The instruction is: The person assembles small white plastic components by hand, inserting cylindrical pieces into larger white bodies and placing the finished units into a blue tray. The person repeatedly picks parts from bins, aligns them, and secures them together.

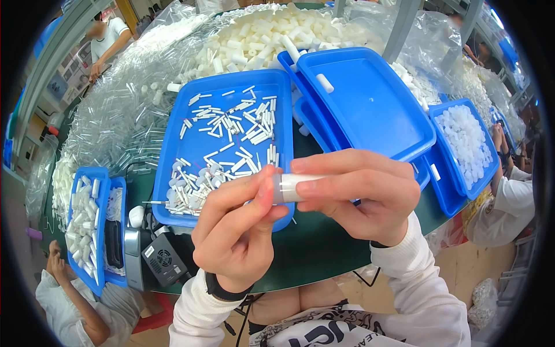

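Between my hands, above the table, lies a white plastic cylinder [291, 188] with a translucent greyish cap [276, 188] at its left end. My right hand [367, 194] is closed round the white part, its fingers along the top and front. With thumb and fingertips, my left hand [236, 225] pinches the capped end. Just behind my hands is a blue tray [199, 141] of small white rods [263, 124], some with translucent round discs. My fingers cover part of the tray's near right corner.
Stacked blue trays [370, 110] stand right of the rod tray, one white cylinder [325, 83] on top. White thick tubes [248, 46] and clear plastic tubes [110, 115] are heaped behind. A tray of translucent caps [464, 141] is at right. A black boxy device [166, 260] stands left. Other people sit at both sides.
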A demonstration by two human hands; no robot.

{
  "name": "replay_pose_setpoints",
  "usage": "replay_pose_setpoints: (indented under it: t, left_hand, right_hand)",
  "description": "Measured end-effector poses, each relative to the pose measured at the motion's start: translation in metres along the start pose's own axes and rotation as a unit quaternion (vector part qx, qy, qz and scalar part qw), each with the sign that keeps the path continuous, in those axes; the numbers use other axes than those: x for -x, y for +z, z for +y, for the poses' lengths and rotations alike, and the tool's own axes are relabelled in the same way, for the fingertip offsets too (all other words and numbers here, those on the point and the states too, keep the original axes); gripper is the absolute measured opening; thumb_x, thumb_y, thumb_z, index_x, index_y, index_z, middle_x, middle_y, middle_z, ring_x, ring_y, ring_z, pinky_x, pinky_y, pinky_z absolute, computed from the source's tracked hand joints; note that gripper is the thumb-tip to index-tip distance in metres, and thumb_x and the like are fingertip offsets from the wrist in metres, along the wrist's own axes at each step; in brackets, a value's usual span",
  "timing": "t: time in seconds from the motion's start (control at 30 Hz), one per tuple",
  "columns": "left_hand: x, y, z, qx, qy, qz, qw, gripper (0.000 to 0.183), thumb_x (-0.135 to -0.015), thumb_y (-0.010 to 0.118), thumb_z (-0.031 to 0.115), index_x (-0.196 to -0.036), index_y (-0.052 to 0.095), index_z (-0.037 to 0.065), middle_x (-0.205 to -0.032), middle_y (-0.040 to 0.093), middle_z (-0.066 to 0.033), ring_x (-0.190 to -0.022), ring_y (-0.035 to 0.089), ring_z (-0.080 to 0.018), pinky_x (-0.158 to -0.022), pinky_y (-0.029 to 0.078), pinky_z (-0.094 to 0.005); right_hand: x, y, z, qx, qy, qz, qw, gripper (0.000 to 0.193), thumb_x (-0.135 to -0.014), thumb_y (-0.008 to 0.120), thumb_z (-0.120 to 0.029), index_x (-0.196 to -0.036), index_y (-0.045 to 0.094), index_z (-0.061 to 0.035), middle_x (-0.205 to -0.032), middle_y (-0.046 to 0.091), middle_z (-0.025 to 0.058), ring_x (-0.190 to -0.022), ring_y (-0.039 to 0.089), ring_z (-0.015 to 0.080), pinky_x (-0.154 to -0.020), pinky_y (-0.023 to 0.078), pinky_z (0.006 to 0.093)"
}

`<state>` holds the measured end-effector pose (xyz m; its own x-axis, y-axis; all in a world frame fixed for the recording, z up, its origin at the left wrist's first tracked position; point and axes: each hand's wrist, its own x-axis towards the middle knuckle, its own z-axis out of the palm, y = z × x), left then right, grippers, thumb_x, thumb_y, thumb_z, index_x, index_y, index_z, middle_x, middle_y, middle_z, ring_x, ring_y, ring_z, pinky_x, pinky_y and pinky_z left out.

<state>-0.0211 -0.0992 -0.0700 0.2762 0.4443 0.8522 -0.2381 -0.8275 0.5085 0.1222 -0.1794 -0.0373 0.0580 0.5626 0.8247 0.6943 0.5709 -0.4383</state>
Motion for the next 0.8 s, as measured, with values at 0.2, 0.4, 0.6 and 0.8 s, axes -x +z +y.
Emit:
replay_pose_setpoints:
  t: [0.2,0.4,0.6,0.8]
  left_hand:
    - [0.006,0.001,0.004,-0.037,0.025,-0.012,0.999,0.027,-0.070,0.066,-0.011,-0.096,0.062,-0.002,-0.095,0.060,-0.0172,-0.084,0.063,-0.0281,-0.069,0.053,-0.0298]
    - [0.010,0.004,0.004,-0.040,0.025,0.004,0.999,0.028,-0.068,0.068,-0.010,-0.095,0.061,-0.002,-0.095,0.061,-0.0179,-0.085,0.063,-0.0279,-0.068,0.053,-0.0301]
    - [-0.003,-0.006,-0.010,0.088,-0.026,-0.018,0.996,0.030,-0.067,0.069,-0.010,-0.094,0.060,-0.002,-0.095,0.061,-0.0184,-0.084,0.062,-0.0248,-0.066,0.053,-0.0287]
    - [-0.011,-0.010,-0.001,0.242,-0.184,-0.051,0.951,0.029,-0.068,0.066,-0.013,-0.095,0.058,-0.005,-0.099,0.057,-0.0189,-0.085,0.061,-0.0220,-0.053,0.053,-0.0208]
  right_hand:
    - [-0.002,-0.005,0.007,-0.017,-0.032,-0.027,0.999,0.018,-0.063,0.076,-0.003,-0.078,0.067,-0.0036,-0.084,0.066,0.0162,-0.070,0.066,0.0212,-0.057,0.052,0.0248]
    - [-0.002,-0.006,0.007,-0.028,-0.044,-0.026,0.998,0.017,-0.063,0.076,-0.003,-0.077,0.067,-0.0039,-0.085,0.066,0.0164,-0.071,0.065,0.0215,-0.057,0.052,0.0254]
    - [0.002,-0.001,0.007,-0.011,-0.021,0.005,1.000,0.023,-0.064,0.068,0.004,-0.084,0.069,-0.0082,-0.091,0.065,0.0103,-0.076,0.065,0.0201,-0.062,0.053,0.0260]
    - [0.001,-0.003,0.014,-0.042,-0.064,-0.010,0.997,0.026,-0.065,0.071,0.000,-0.090,0.065,-0.0037,-0.094,0.064,0.0126,-0.079,0.064,0.0200,-0.064,0.052,0.0264]
